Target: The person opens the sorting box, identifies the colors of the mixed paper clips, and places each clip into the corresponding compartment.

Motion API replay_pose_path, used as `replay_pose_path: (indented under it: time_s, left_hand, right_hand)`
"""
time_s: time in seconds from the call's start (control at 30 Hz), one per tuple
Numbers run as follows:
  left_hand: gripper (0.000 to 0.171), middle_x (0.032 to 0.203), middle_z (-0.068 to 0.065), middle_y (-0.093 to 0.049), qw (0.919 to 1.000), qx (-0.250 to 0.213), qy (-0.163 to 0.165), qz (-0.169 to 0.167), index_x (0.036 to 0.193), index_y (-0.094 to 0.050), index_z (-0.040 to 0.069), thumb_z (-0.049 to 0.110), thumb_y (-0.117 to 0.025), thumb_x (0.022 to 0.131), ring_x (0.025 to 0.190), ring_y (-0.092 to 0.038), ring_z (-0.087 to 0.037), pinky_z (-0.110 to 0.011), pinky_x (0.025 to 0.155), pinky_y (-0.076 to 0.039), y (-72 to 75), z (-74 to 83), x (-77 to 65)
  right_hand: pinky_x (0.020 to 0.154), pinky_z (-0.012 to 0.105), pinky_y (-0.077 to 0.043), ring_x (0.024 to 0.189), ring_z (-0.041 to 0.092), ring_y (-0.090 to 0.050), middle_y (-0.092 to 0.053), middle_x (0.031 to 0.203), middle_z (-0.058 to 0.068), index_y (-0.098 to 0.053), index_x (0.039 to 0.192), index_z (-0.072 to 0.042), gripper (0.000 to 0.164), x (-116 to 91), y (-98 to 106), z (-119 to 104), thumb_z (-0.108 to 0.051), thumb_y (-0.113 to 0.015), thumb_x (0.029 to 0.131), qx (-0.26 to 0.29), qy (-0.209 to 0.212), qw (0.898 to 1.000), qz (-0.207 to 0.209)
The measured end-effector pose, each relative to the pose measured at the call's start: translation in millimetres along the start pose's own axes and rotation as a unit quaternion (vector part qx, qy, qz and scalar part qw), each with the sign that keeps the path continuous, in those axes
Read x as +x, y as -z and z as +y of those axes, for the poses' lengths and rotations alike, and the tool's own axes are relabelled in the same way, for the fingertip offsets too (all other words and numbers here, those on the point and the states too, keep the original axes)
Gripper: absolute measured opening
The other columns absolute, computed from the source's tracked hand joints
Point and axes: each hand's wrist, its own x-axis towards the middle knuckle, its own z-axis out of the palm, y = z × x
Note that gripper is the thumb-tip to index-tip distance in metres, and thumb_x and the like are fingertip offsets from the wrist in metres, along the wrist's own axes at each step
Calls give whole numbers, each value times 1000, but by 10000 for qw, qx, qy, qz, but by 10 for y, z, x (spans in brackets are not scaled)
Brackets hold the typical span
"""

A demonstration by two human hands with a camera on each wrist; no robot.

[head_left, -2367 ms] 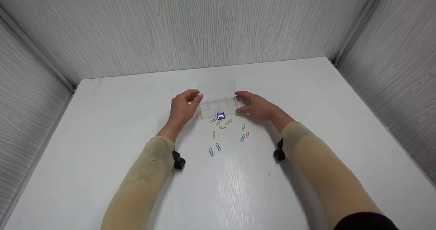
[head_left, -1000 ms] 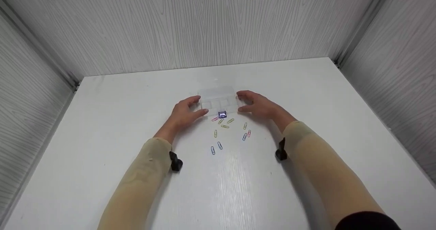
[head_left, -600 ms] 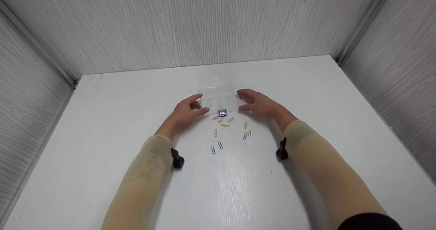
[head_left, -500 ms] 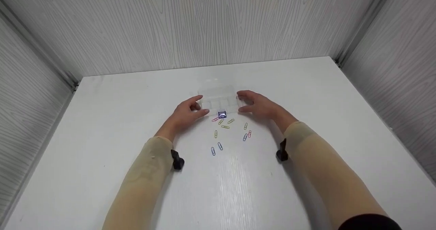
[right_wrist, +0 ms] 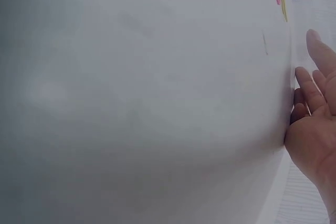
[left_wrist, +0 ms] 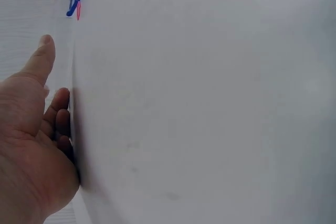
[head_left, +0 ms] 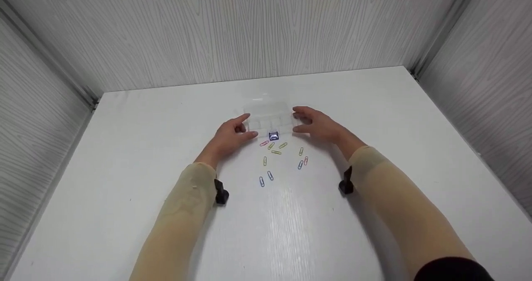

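We seem to be steadying the clear compartment box (head_left: 270, 126) on the bench (head_left: 299, 231) (paper clips (head_left: 276, 152) lie loose before it); the next move likely calls for light, even pressure. Our left hand (head_left: 231, 137) and right hand (head_left: 321, 125) stand half open at its ends, thumbs spread from fingers, no firm grip visible.

Even Light Overhead, Haze at the Wrists

Pale, diffuse light fills the head view, its source out of frame. Streaky glare runs down the near part of the white table (head_left: 282, 231); soft shadows lie beside the sleeves (head_left: 399, 206). The clear box (head_left: 268, 122) nearly washes out. Both wrist views are dimmer and hazy, blurred across the tabletop, darkening toward one side.
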Motion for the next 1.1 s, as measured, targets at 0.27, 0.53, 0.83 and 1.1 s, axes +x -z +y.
replay_pose_path:
  time_s: [0.27, 0.53, 0.83, 1.1]
  left_hand:
    - [76, 115, -5, -53, 9999, 162, -49, 23, 166, -41, 26, 41, -76, 100, 109, -48, -23, -40, 98, -37, -26, 43, 6]
    - [76, 118, -5, -51, 9996, 274, 95, 6, 166, -39, 31, 44, -74, 100, 113, -47, -23, -41, 100, -36, -18, 50, -16]
    - [77, 120, -5, -52, 9995, 298, 105, 17, 166, -38, 33, 48, -73, 99, 115, -47, -24, -42, 102, -36, -1, 3, -30]
    - [77, 118, -6, -53, 9996, 254, 89, 66, 166, -40, 30, 45, -75, 99, 112, -48, -24, -41, 101, -37, -11, 27, -27]
  right_hand:
    - [121, 44, -31, 145, 23, -44, -48, 159, 4, -40, 164, -18, 75, -68, 61, 55, -35, -76, 101, 440, 121, 9980, 447]
    - [108, 44, -41, 127, 24, -54, -62, 138, 6, -61, 148, -13, 55, -254, 142, 35, -32, -77, 99, 475, 194, 9969, 590]
    - [95, 37, -46, 106, 24, -60, -71, 115, 4, -76, 126, -11, 31, -574, 111, 6, -24, -79, 98, 63, 499, 9985, -204]
    - [92, 33, -46, 106, 22, -59, -73, 116, 3, -80, 119, -13, 25, -711, 79, 59, -23, -82, 96, -53, 510, 9964, -674]
